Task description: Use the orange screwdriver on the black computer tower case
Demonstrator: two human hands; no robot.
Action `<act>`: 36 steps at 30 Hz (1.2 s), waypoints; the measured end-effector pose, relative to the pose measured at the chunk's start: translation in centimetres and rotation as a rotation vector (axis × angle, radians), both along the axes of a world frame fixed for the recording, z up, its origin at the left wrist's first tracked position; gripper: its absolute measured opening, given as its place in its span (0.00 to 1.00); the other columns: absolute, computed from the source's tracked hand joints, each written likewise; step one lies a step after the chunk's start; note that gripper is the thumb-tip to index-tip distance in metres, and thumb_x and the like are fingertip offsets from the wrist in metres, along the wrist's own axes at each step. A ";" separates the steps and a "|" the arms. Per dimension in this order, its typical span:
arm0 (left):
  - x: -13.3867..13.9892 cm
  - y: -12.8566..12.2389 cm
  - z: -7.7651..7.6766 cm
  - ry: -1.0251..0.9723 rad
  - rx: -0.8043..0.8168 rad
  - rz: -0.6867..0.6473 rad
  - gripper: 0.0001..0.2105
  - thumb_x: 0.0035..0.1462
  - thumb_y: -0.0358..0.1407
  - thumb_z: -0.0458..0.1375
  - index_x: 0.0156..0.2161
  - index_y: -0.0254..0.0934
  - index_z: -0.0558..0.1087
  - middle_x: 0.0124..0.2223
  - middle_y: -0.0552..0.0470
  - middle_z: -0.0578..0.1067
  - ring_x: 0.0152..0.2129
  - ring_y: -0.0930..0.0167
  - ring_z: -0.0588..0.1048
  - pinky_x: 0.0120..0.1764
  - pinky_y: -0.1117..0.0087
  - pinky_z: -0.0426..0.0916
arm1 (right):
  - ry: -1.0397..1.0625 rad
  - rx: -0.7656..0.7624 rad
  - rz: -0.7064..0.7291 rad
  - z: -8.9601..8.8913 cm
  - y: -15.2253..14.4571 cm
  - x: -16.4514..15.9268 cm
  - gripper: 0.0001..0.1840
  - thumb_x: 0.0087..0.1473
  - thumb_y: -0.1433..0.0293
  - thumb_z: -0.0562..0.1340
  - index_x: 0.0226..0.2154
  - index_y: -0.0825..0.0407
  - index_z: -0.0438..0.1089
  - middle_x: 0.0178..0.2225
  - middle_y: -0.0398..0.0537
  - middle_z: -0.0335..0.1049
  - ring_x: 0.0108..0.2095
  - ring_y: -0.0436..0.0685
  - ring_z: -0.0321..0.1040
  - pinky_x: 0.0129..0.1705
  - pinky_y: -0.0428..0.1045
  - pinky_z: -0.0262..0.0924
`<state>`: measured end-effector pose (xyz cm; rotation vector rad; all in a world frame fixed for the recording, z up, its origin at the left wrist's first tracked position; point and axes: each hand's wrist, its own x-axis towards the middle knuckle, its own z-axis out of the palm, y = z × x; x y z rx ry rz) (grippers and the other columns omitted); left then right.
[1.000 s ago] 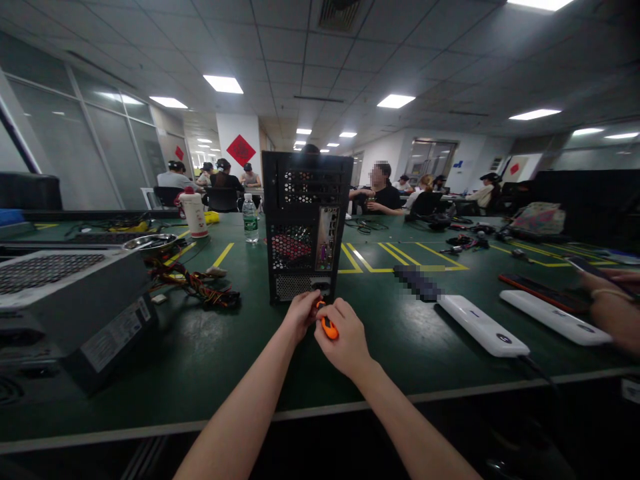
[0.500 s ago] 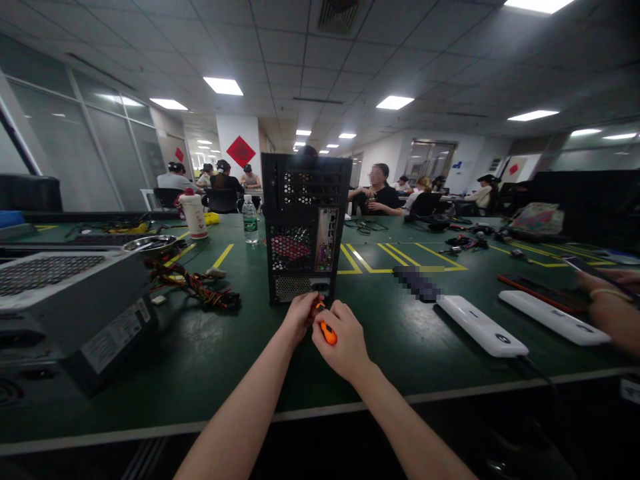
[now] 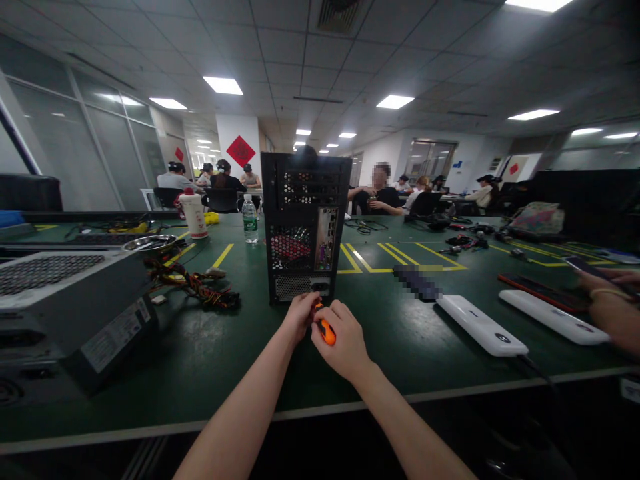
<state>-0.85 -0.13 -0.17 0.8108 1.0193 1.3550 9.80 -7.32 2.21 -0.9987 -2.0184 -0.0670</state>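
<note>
A black computer case [image 3: 305,220] stands upright on the green table, its rear panel facing me. Low on that panel, by the power socket, both my hands meet. My right hand [image 3: 345,340] is closed around the orange-and-black handle of a screwdriver [image 3: 327,332]. At the front end of the handle my left hand [image 3: 301,313] has its fingers pinched together, close against the case's bottom edge. What lies between those left fingertips is hidden, and so is the screwdriver's tip.
On the left sit a grey power supply [image 3: 115,327], a bundle of cables [image 3: 210,290] and a metal bowl [image 3: 150,244]. A water bottle [image 3: 250,220] is beside the case. White power banks [image 3: 480,327] lie at right, near another person's hand [image 3: 613,307] with a phone.
The screwdriver handle has turned slightly in my right hand, showing more of its black part. My left hand and the case have stayed put.
</note>
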 end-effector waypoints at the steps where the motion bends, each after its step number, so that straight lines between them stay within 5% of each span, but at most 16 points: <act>1: 0.0 -0.1 0.0 0.000 0.007 -0.002 0.11 0.37 0.38 0.59 0.21 0.32 0.64 0.16 0.57 0.62 0.12 0.80 0.60 0.17 0.77 0.51 | 0.020 -0.012 -0.004 0.0 0.0 0.0 0.05 0.46 0.68 0.53 0.28 0.51 0.62 0.29 0.46 0.61 0.32 0.52 0.60 0.35 0.47 0.54; 5: 0.0 -0.4 0.2 -0.017 0.017 -0.054 0.12 0.37 0.40 0.59 0.23 0.32 0.64 0.17 0.57 0.62 0.12 0.80 0.60 0.17 0.77 0.52 | 0.146 -0.134 -0.039 -0.3 0.2 0.1 0.10 0.49 0.66 0.52 0.37 0.51 0.58 0.26 0.42 0.63 0.26 0.50 0.62 0.29 0.44 0.54; 13: 0.0 -0.3 0.3 0.029 -0.017 -0.029 0.13 0.37 0.41 0.59 0.23 0.33 0.63 0.15 0.59 0.60 0.11 0.81 0.57 0.15 0.77 0.47 | 0.050 0.007 -0.001 0.0 0.0 0.0 0.06 0.44 0.72 0.53 0.29 0.51 0.62 0.29 0.45 0.62 0.32 0.52 0.60 0.35 0.47 0.54; 20: 0.0 -0.7 0.6 0.015 0.004 -0.084 0.15 0.37 0.42 0.59 0.22 0.34 0.61 0.15 0.60 0.59 0.10 0.82 0.56 0.15 0.78 0.46 | 0.175 -0.151 -0.062 -0.1 0.0 0.4 0.11 0.51 0.67 0.49 0.37 0.51 0.59 0.25 0.41 0.64 0.24 0.49 0.62 0.27 0.44 0.54; 27: -0.1 -0.5 0.3 0.025 0.004 -0.044 0.12 0.38 0.40 0.58 0.21 0.34 0.60 0.14 0.60 0.57 0.09 0.82 0.54 0.14 0.78 0.44 | 0.070 -0.004 -0.017 0.0 0.0 0.3 0.05 0.44 0.72 0.54 0.28 0.51 0.63 0.29 0.46 0.61 0.32 0.52 0.60 0.35 0.47 0.54; 36: 0.1 -0.4 0.4 0.054 0.017 -0.021 0.09 0.39 0.37 0.56 0.21 0.33 0.63 0.14 0.60 0.58 0.09 0.82 0.54 0.14 0.78 0.44 | 0.156 -0.142 -0.029 -0.4 0.1 0.5 0.09 0.48 0.70 0.52 0.35 0.51 0.59 0.24 0.41 0.62 0.24 0.49 0.61 0.27 0.44 0.54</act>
